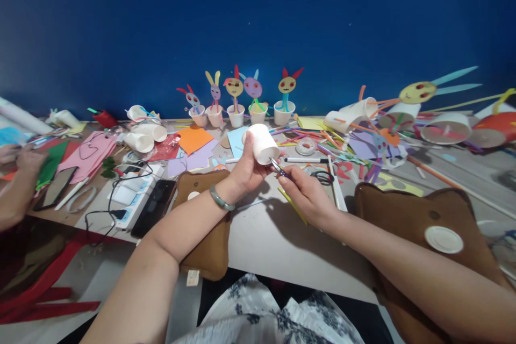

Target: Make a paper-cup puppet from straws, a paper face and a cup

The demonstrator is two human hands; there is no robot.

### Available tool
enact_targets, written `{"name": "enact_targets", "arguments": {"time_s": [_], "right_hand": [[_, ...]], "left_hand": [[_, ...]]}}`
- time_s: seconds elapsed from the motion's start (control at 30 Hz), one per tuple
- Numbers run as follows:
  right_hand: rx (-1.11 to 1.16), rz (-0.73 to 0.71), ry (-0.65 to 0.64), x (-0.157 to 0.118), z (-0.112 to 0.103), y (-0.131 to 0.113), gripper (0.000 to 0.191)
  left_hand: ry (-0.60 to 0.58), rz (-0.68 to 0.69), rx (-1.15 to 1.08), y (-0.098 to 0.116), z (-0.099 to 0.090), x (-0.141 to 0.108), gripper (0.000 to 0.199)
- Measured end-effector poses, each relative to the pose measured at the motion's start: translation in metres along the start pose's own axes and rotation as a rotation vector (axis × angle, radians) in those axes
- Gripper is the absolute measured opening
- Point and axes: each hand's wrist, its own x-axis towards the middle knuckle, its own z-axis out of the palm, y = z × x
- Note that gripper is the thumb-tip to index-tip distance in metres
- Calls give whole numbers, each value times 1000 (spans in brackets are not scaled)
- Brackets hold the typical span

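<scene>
A white paper cup [263, 142] is tilted above the table, with my left hand [252, 169] wrapped round its side. My right hand [304, 191] grips a small pointed metal tool [277, 166] whose exact kind I cannot make out. Its tip touches or nearly touches the cup's lower end, which faces right and towards me. My fingers cover the tool's handle. A yellow strip [292, 205] lies below my right hand, and a black marker [307, 160] lies just beyond it.
Paper cups with paper animal figures [236, 115] line the wall. Coloured paper [195, 140] and a tape roll [306, 146] lie nearer. A power strip [135, 199], phone [155, 207] and brown cushions [403, 215] flank my arms. Another person's hand [30, 164] is at far left.
</scene>
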Motion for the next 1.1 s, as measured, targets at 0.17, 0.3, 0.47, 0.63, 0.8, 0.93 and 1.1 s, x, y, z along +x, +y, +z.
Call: {"name": "enact_targets", "arguments": {"time_s": [0.17,0.3,0.47,0.63,0.8,0.93,1.1], "right_hand": [[17,19,-2,1,1,0,20],[31,45,-4,0,2,1,21],[33,39,8,1,2,1,19],[56,56,18,1,2,-1,19],[239,170,-17,0,7,1,22],[503,293,-66,-1,11,-3,27],[904,470,-132,0,8,-16,38]], "left_hand": [[-11,-23,10,-1,1,-2,74],[-28,-1,21,-2,1,-3,69],[-23,0,19,-3,1,-3,69],[1,-11,8,-3,1,-2,68],[3,-5,19,-7,0,-1,64],[18,9,23,-9,-1,0,58],[33,22,37,-11,-2,0,55]]}}
